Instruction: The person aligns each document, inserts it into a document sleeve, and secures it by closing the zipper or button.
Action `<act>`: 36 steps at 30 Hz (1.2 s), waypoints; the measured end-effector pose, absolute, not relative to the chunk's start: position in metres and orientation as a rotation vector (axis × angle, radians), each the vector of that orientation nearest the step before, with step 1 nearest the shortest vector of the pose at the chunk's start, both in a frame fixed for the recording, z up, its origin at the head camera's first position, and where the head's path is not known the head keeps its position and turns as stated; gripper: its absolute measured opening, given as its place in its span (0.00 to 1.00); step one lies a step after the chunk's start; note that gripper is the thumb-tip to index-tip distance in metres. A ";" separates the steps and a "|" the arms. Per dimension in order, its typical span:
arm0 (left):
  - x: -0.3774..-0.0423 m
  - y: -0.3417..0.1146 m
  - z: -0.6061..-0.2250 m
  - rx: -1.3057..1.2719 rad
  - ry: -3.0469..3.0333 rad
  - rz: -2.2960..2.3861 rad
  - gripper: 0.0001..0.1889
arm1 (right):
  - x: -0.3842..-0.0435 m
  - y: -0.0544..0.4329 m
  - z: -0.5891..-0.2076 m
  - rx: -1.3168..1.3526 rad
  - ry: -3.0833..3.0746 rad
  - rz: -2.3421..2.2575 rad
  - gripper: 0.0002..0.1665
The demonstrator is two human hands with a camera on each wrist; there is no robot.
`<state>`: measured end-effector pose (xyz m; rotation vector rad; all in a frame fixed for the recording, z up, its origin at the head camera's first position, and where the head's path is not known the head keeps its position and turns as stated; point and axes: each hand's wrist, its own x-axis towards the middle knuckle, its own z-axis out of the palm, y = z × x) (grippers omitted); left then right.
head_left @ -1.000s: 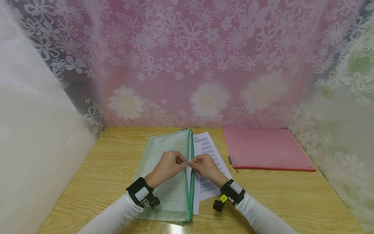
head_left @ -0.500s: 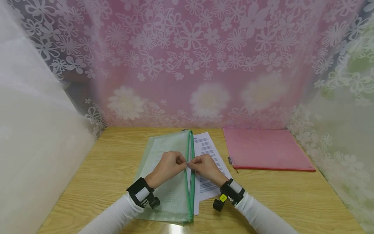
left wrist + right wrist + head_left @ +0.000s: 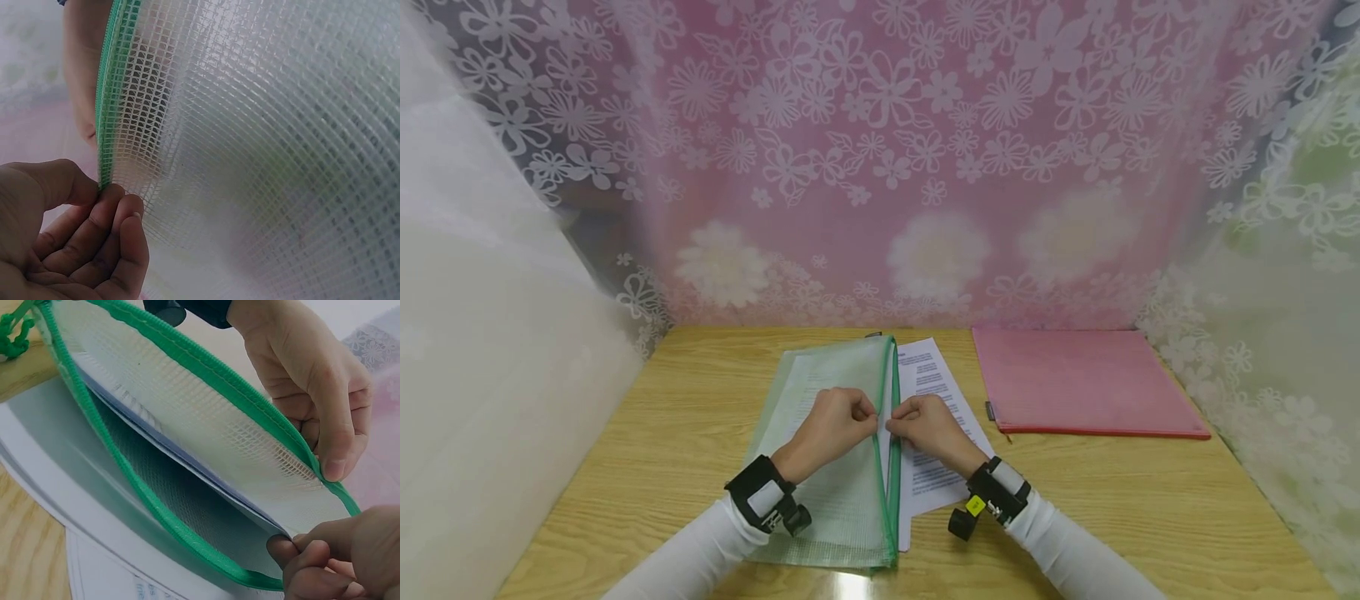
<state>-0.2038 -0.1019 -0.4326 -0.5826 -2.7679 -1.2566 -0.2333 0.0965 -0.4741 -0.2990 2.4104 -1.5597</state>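
A translucent mesh zip pouch [image 3: 835, 367] with green edging stands partly raised, its mouth gaping upward. Printed paper shows through its side. My left hand [image 3: 833, 421] pinches the near lip of the mouth by its green zip band [image 3: 112, 94], between thumb and curled fingers. At the mouth, my right hand [image 3: 928, 425] has thumb and forefinger together on the edge of the papers [image 3: 206, 472] inside the pouch. The far green rim [image 3: 169, 528] passes just below those fingers. Loose printed sheets [image 3: 936, 392] lie partly under the right hand.
A pink zip pouch [image 3: 1082, 379] with a red zip lies flat at the back right of the wooden table [image 3: 1112, 492]. Flowered pink curtain [image 3: 925, 167] hangs along the table's back edge, with pale sheeting [image 3: 497, 292] at the left.
My right fingertips have shifted slightly right, away from the left ones, after coming closer half a second ago. The left hand keeps its hold on the pouch.
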 end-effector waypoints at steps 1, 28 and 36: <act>-0.204 -0.102 -0.433 -0.584 -2.766 -1.256 0.05 | -0.233 0.096 -0.474 -0.291 2.405 -1.572 0.07; -0.203 -0.102 -0.434 -0.603 -2.758 -1.242 0.05 | -0.235 0.094 -0.473 -0.345 2.355 -1.549 0.07; -0.203 -0.102 -0.435 -0.635 -2.747 -1.251 0.05 | -0.236 0.090 -0.472 -0.327 2.375 -1.514 0.07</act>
